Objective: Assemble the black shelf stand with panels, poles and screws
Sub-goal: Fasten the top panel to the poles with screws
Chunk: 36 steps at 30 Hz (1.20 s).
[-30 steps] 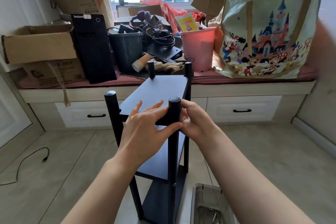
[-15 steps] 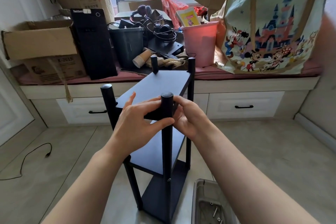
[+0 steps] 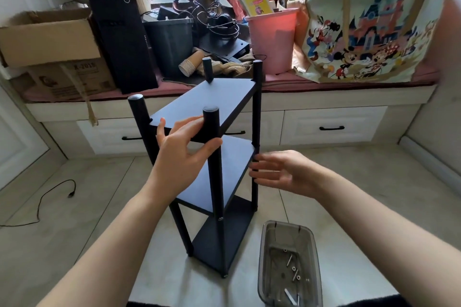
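Note:
The black shelf stand (image 3: 212, 97) stands upright on the floor, with three panels and four poles. My left hand (image 3: 179, 154) holds its near top corner: the thumb lies across the front of the near pole (image 3: 215, 182) and the fingers reach onto the top panel's edge. To the right, my right hand (image 3: 279, 172) hovers with straight fingers pointing left, its tips close to the right pole (image 3: 257, 107) at the middle panel's height, holding nothing. A clear plastic tray (image 3: 267, 257) with several screws (image 3: 293, 269) lies on the floor at the lower right.
A window bench (image 3: 324, 99) with drawers runs behind the stand, crowded with cardboard boxes (image 3: 50, 40), a black computer case (image 3: 122, 42), a pink bin (image 3: 274, 40) and a large cartoon-print bag (image 3: 369, 27). A black cable (image 3: 50, 197) trails on the tiled floor at the left.
My right hand has let go of the near pole and dropped down and to the right, now open. The view has tilted down, showing the tray with screws. My left hand stays at the corner.

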Motion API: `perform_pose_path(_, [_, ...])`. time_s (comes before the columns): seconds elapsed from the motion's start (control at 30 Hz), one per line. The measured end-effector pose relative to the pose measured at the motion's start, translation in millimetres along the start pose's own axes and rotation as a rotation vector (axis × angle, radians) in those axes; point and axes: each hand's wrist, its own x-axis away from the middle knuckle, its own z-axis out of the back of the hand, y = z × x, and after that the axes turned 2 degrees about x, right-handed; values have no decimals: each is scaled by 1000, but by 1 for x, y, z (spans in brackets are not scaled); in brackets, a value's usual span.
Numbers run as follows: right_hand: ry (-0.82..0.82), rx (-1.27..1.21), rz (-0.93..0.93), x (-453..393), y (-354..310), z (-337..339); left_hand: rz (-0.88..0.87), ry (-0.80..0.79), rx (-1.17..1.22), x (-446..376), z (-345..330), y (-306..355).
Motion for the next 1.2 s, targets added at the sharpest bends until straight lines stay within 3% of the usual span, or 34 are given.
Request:
perform_pose_path(0.07, [33, 170, -66, -7, 11, 21, 1, 7, 9, 0, -1, 1])
perform_pose_path(0.2, [89, 271, -173, -36, 55, 59, -12, -3, 7, 0, -1, 2])
perform_pose_path(0.5, [164, 452, -524, -90, 233, 115, -68, 10, -17, 1, -2, 3])
perform_pose_path(0.7, [333, 647, -497, -116, 298, 141, -85, 47, -10, 4, -5, 6])
perform_pose_path(0.9, [413, 975, -325, -139, 320, 145, -88, 70, 7, 5, -8, 4])
perform_pose_path(1.07, [623, 1018, -315, -149, 345, 147, -87, 92, 24, 5, -10, 2])
perform_pose_path(1.2, [764, 915, -416, -159, 349, 145, -97, 83, 7, 4, -9, 1])
